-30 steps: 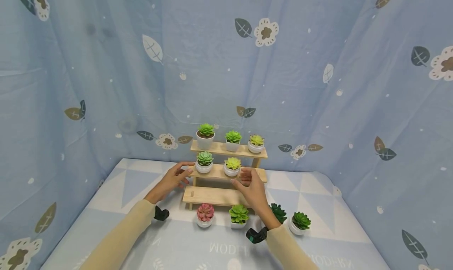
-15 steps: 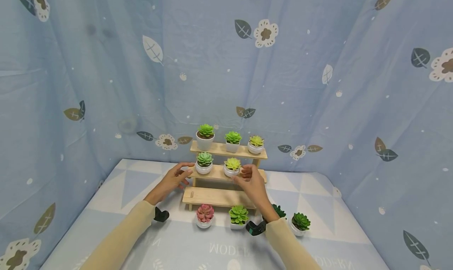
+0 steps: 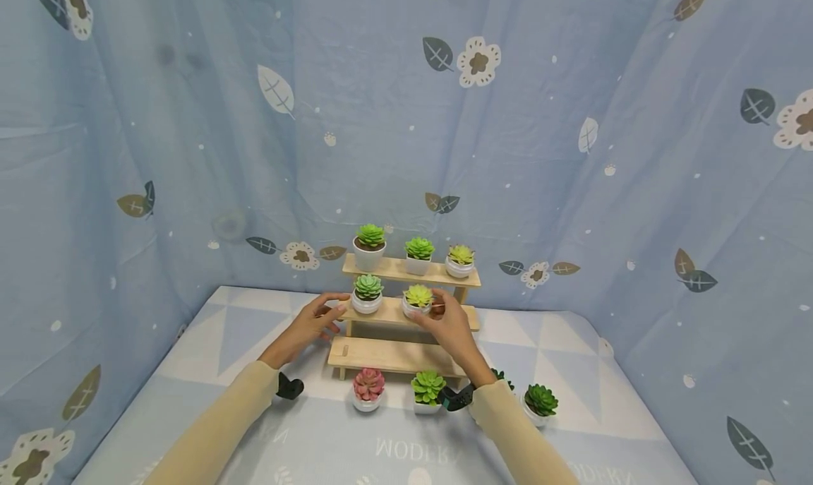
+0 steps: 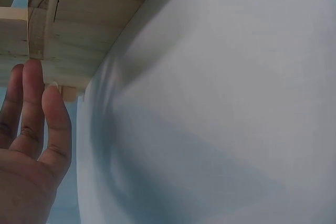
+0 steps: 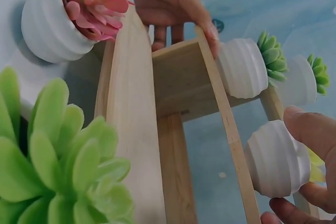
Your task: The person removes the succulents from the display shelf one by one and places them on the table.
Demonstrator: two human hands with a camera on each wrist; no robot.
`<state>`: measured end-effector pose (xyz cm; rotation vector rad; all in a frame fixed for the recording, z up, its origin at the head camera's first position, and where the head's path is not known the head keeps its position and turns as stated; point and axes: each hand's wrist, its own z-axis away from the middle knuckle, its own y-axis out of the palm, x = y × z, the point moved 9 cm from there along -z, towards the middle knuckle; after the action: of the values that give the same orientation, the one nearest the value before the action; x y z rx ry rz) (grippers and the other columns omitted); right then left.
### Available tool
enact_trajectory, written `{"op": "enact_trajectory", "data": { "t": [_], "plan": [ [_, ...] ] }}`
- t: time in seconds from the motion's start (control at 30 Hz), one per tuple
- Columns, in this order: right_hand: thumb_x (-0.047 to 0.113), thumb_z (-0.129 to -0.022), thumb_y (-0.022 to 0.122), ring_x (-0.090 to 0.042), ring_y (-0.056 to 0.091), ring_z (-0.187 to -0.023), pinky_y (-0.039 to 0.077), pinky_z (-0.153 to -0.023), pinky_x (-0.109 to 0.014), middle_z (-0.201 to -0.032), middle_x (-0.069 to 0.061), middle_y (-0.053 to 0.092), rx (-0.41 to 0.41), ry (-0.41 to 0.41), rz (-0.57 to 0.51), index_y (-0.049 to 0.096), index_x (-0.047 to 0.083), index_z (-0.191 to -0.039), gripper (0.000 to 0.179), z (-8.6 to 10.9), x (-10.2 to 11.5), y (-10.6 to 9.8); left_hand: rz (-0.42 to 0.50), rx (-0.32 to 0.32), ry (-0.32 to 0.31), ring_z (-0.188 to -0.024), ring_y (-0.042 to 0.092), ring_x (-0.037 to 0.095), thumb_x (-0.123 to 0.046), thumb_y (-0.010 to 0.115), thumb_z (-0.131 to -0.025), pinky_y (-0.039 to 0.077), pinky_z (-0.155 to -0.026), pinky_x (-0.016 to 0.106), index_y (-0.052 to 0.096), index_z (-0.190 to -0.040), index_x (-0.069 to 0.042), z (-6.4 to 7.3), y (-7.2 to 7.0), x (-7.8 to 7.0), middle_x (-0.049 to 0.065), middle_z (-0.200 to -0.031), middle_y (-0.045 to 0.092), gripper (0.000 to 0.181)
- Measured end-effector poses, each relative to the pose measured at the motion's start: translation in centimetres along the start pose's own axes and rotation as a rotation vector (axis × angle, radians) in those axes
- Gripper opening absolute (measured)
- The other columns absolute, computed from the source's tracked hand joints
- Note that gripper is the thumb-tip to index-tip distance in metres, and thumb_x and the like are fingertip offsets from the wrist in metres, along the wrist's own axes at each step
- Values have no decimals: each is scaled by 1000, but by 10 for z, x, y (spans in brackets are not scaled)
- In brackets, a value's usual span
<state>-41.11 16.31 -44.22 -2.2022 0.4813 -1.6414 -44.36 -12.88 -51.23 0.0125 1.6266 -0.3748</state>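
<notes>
My right hand (image 3: 449, 324) holds the white ribbed pot of a yellow-green succulent (image 3: 418, 296) on the middle shelf, with the thumb on one side and fingers on the other. In the right wrist view, the pot (image 5: 277, 158) stands beside the shelf edge. My left hand (image 3: 311, 321) grips the left end of the wooden three-step plant stand (image 3: 387, 354) at its middle shelf. Its fingertips meet the shelf end in the left wrist view. A green succulent (image 3: 367, 294) sits beside that hand on the same shelf.
Three potted succulents stand on the top shelf, among them a tall white pot (image 3: 369, 255). On the table before the stand are a pink succulent (image 3: 368, 386), a bright green one (image 3: 428, 388) and a dark green one (image 3: 540, 402). Another is partly behind my right arm.
My right hand has moved left and closed its fingers and thumb around the yellow-green succulent's pot. My left hand stays at the shelf's left end.
</notes>
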Motion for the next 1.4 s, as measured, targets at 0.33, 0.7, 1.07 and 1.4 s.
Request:
{"op": "enact_trajectory", "data": {
  "t": [0.33, 0.7, 1.07, 1.4],
  "plan": [
    [50, -88, 81, -29, 61, -116, 51, -97, -49, -127, -12, 61, 4, 29, 32, 48, 7, -151, 84, -6, -3, 3, -7, 7, 14, -98, 64, 35, -49, 62, -102, 54, -81, 55, 53, -148, -30, -2, -2, 1, 24, -124, 59, 50],
    [55, -87, 80, -30, 61, -119, 51, -98, -49, -132, -12, 60, 6, 56, 19, 46, 8, -152, 87, -7, -6, 4, -8, 20, 18, -103, 61, 45, -35, 57, -108, 50, -86, 63, 49, -152, -18, 8, 2, -17, 32, -127, 55, 48],
    [54, -86, 81, -28, 61, -114, 52, -94, -47, -129, -11, 61, -16, 63, 37, 51, 9, -147, 82, -5, -4, 3, -8, 16, -11, -105, 61, 46, -36, 58, -108, 50, -87, 60, 49, -151, -21, 8, 2, -17, 31, -127, 57, 46],
    [50, -85, 83, -23, 61, -106, 52, -89, -44, -123, -7, 62, -15, 57, 12, 52, 11, -145, 78, -1, 3, 1, -26, -5, -9, -99, 65, 36, -54, 63, -100, 54, -80, 54, 50, -148, -31, -6, -3, 5, 21, -124, 62, 55]
  ]
}}
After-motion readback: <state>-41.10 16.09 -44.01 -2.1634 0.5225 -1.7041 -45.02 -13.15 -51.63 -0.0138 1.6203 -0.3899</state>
